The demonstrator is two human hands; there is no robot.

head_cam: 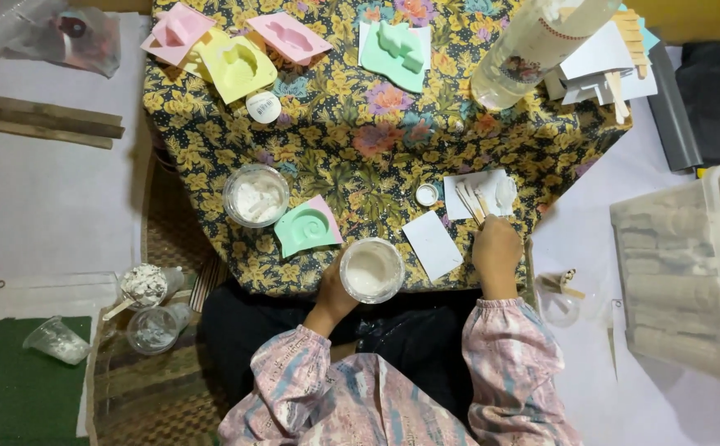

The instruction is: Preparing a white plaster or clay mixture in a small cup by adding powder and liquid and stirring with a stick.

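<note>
White liquid fills clear cup [371, 271], left hand [332, 291] gripping.

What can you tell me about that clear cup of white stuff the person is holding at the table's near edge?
The cup is a round, see-through plastic container seen from straight above, standing upright and open, with no lid on it. It is filled with a smooth, pale white liquid or paste. It sits at the near edge of the flowered tablecloth, just right of a mint green snail-shaped mould. The left hand wraps its left side; the right hand is apart from it, at some wooden sticks.
</note>
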